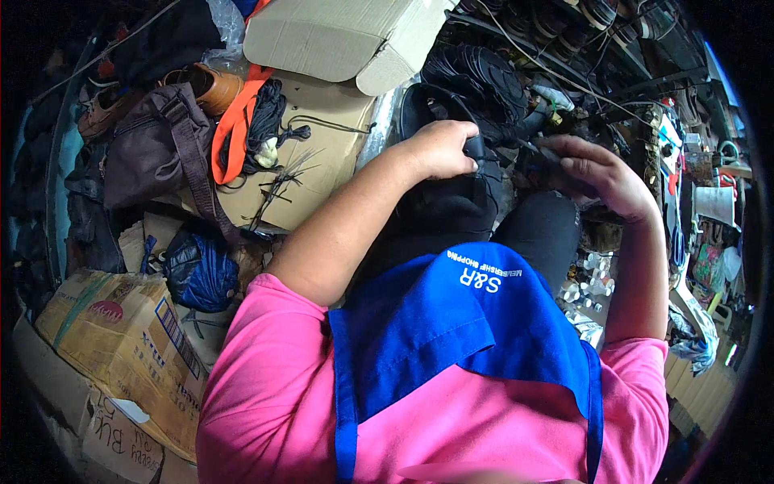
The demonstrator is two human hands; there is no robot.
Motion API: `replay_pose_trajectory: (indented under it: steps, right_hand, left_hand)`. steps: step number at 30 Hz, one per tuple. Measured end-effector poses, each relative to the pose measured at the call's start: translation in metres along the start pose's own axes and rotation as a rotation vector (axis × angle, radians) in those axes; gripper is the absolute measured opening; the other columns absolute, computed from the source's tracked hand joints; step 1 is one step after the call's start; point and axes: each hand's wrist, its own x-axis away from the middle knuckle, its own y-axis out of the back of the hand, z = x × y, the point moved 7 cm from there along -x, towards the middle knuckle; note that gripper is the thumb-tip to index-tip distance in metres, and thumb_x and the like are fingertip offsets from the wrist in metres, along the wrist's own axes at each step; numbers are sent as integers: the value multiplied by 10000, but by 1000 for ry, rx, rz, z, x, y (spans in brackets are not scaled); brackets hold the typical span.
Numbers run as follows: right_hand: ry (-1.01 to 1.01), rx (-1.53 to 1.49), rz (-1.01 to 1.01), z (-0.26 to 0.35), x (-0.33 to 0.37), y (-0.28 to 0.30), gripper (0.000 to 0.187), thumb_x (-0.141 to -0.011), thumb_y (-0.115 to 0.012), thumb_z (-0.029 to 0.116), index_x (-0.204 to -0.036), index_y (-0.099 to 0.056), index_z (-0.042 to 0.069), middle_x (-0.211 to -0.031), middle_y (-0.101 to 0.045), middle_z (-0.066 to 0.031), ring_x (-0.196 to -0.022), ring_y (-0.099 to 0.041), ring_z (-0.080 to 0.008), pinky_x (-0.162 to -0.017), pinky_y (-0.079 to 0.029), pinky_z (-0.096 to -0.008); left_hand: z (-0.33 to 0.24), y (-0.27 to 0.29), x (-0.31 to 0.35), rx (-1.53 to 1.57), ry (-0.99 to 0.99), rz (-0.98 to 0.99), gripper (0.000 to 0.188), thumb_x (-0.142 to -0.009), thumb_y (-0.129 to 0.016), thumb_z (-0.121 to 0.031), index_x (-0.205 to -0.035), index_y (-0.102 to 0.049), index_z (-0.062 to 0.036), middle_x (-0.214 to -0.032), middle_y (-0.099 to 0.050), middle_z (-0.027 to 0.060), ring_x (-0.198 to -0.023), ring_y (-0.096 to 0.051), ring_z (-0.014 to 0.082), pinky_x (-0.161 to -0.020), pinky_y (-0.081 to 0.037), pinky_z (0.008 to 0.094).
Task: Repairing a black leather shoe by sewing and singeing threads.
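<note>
My left hand (443,151) is closed on a black sandal (409,109), thumb and fingers pinching its strap above my lap. To the right, my right hand (601,173) is raised with its fingers curled. From its fingertips a thin pointed tool (528,146) with a pale metal shaft reaches toward the sandal; the grip is in shadow and its exact kind does not show. A blue apron (403,355) drapes over my front, and black-clothed knees (540,234) sit beneath my hands.
Stacked black soles (476,81) lie beyond the sandal. At left are cardboard (322,105), black cords (268,121), an orange strap (234,137), a dark bag (153,145), a brown shoe (216,90) and a carton (125,347). Shoe-filled shelves (556,24) stand at far right.
</note>
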Motion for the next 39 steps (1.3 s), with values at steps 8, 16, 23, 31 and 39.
replay_pose_trajectory:
  steps: [8,16,23,31,39]
  right_hand:
    - [635,921,-161,119,-104,-140,436,-799,-564,99,-1234,-530,82,-1013,-605,-184,-945,-604,-356,-831,-494,-420]
    - [614,1247,-233,133,-166,-190,244,-859,-513,165,-1032,-609,23,-1017,-642,-170,-952,-632,-306,-815,-509,-395]
    - [986,567,-372,117,-78,-96,256,-775,-630,189,-996,-676,68,-933,-661,-154,-879,-635,-324,-801,-510,-388]
    - [168,129,-287,-67,-64,-14,274,-882,-616,215,-1081,-647,30,-964,-655,-58,-901,-579,-122,-835,-461,-288]
    - [612,493,-337,-60,-61,-40,253,-725,-706,207,-934,-639,81,-898,-584,-129,-881,-587,-306,-793,-475,-386]
  left_hand:
    - [-51,-5,28,-22,-427,-550,362,-825,-556,-328,-1119,-599,-121,-1124,-616,106,-1038,-561,338,-926,-387,504]
    - [-43,-8,10,-588,-131,-354,355,-819,-549,-441,-922,-592,-105,-987,-621,109,-940,-574,318,-853,-406,506]
    - [4,11,8,242,-424,-642,576,-859,-534,-539,-1125,-589,-30,-1086,-623,170,-1060,-575,294,-877,-440,379]
    - [16,2,-2,302,-24,-72,310,-748,-727,-302,-869,-654,-26,-779,-671,81,-705,-614,156,-695,-493,329]
    - [-10,10,7,-80,95,-140,295,-798,-651,-197,-994,-635,24,-790,-670,110,-723,-599,120,-681,-482,296]
